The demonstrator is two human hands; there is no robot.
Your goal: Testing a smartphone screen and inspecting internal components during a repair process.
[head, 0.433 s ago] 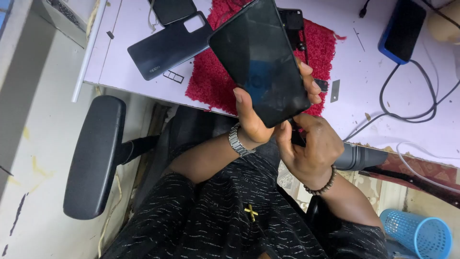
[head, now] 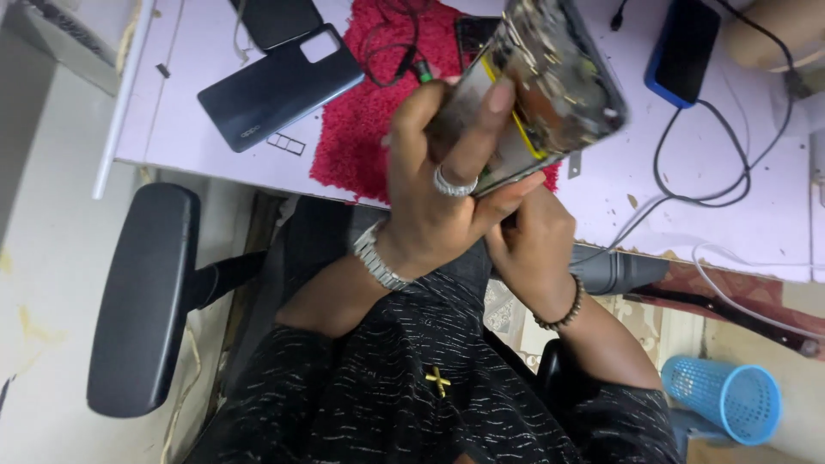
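The left hand (head: 447, 180), with a silver ring and a metal watch, is clamped around an opened smartphone with its back cover off (head: 550, 86), held tilted up above the red fuzzy mat (head: 361, 129) on the pale lilac tabletop (head: 713, 223). The phone's bare innards, with a yellow strip along one edge, face the camera. The right hand (head: 528, 241), wearing a beaded bracelet, is tucked under the phone's lower end; whether it grips the phone I cannot tell. The phone looks light, thin and stiff, but fragile, with exposed parts and a glass front, so it is best held by the frame edges. A dark blue detached back cover (head: 275, 86) lies well apart on the tabletop.
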